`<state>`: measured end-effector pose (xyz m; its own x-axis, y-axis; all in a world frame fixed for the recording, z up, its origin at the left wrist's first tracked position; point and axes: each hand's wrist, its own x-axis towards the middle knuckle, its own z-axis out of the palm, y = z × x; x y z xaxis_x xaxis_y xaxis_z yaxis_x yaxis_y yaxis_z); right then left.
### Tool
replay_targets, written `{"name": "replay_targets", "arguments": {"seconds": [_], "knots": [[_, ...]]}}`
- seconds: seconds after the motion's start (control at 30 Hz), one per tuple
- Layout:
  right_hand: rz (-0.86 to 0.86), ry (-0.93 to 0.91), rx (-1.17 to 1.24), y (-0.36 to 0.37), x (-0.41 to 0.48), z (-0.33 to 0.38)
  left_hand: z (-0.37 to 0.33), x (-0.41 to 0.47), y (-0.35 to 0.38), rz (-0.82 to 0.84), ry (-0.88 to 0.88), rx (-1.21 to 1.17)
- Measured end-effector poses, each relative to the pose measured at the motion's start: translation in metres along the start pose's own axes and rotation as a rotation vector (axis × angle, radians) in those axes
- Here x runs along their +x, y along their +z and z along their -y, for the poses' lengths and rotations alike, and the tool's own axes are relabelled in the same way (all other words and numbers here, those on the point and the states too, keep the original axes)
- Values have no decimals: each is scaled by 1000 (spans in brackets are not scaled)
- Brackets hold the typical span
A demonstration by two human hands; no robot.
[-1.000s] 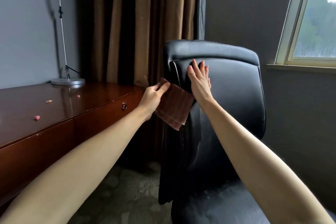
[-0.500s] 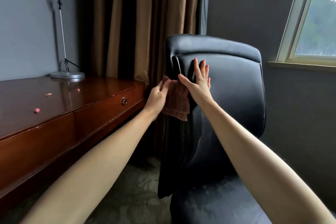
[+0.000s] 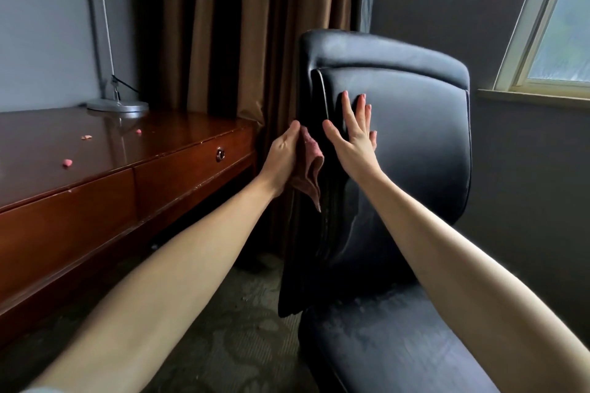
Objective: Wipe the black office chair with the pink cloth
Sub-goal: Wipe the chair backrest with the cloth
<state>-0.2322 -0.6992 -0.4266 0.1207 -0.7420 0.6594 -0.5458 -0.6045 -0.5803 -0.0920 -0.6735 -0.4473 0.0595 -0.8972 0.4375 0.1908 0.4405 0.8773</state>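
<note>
Behind chair (image 3: 399,143) edge — cloth (image 3: 311,166), formerly spread

Both bare arms reach forward, nearly straight at the elbows, and draw closer toward the hands. The left hand (image 3: 282,156) is seen from its back, wrist slightly bent, thumb pointing up and fingers curled out of sight, clamped on the pink cloth (image 3: 309,169), which hangs below it. The right hand (image 3: 352,135) is raised just beside it, apart from it, palm pressed flat on the chair's backrest (image 3: 415,143), fingers (image 3: 362,112) pointing up, slightly spread, thumb out to the left.
</note>
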Motion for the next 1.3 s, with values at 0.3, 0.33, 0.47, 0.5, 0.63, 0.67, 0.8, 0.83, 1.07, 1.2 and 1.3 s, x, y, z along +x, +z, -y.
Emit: {"name": "replay_targets", "arguments": {"seconds": [0.3,0.33,0.47,0.5,0.63,0.67,0.8,0.83,1.07,1.2,1.3], "knots": [[-65,-27,6,18,-10,-5,48,-27,-19,81,8,119],[-68,-24,4,18,-10,-4,50,-29,-18,79,-5,113],[-91,-20,-4,18,-12,-4,51,-28,-15,28,-78,17],[-90,-22,1,17,-13,-4,48,-29,-14,22,-101,-28],[-84,-28,14,18,-15,-6,42,-33,-10,1,-127,-82],[-91,-29,12,19,-15,-5,44,-33,-10,11,-103,-41],[-117,-28,-3,24,-19,-6,50,-36,-16,35,-52,51],[-113,-32,-6,26,-21,-7,52,-36,-17,35,-45,59],[-69,-1,-33,26,-37,-9,84,-59,-29,56,-115,101],[-46,29,-46,30,-50,-12,109,-80,-34,53,-190,113],[-48,26,-45,27,-50,-13,102,-78,-26,-4,-182,48]]}}
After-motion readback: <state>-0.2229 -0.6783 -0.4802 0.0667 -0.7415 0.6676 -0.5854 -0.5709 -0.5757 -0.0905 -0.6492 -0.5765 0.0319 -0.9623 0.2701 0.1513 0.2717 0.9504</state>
